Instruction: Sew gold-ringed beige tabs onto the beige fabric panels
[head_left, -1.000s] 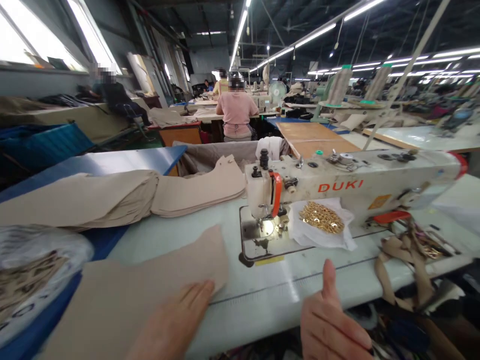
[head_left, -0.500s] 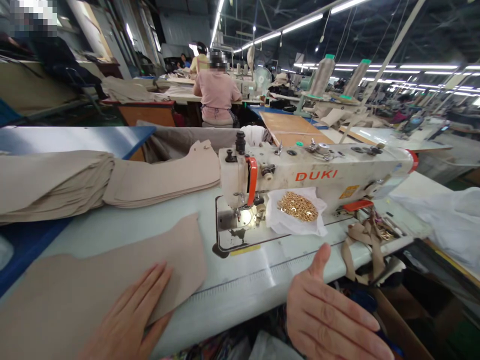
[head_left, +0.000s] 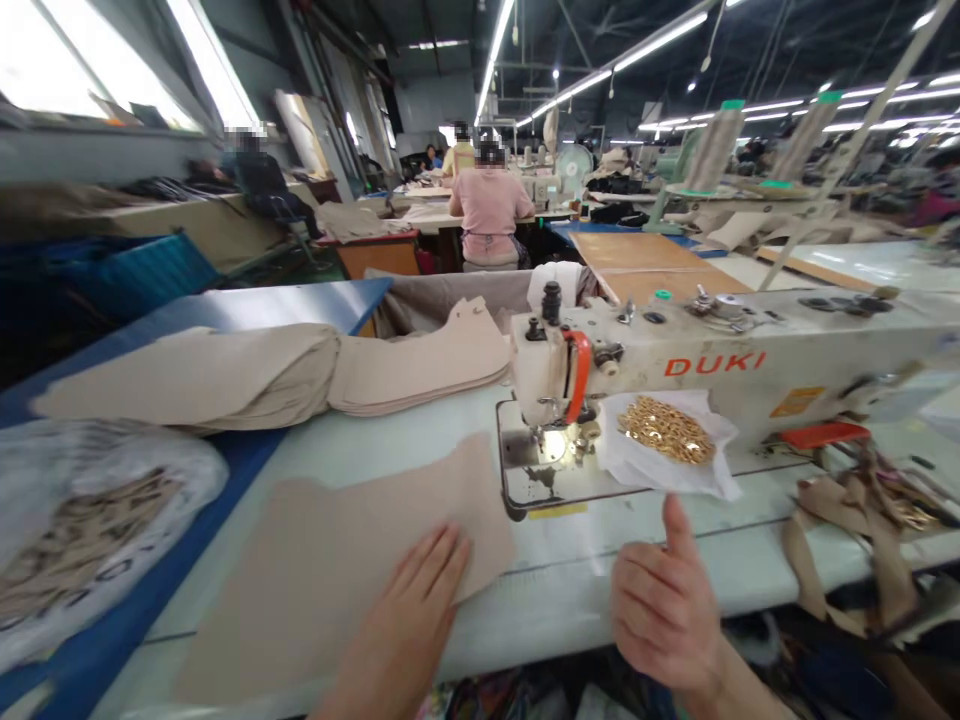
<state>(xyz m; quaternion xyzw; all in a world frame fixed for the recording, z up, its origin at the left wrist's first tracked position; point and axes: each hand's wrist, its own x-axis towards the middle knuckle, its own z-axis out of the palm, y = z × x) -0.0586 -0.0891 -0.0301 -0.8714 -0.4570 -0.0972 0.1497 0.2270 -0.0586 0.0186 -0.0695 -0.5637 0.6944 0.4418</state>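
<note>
My left hand [head_left: 420, 600] lies flat on a beige fabric panel [head_left: 322, 560], its fingers stretched out near the panel's right end. The panel rests on the pale table of a white sewing machine [head_left: 712, 350], left of the needle area. Over the table's front edge, my right hand [head_left: 664, 610] is raised with the thumb up and the other fingers curled in; nothing shows in it. Beyond that hand, gold metal fittings [head_left: 664, 430] lie heaped on a white sheet [head_left: 724, 470] against the machine.
Stacked beige panels [head_left: 420, 365] lie at the back left, beside another pile [head_left: 225, 370]. A clear plastic bag [head_left: 180, 460] with beige strips sits on the left. Beige straps [head_left: 847, 530] hang over the table's right part. A person in pink [head_left: 487, 205] sits ahead.
The view has swung left, bringing the plastic bag into sight. My right hand's fingers have gone from stretched out to curled. My left hand stays on the fabric panel.
</note>
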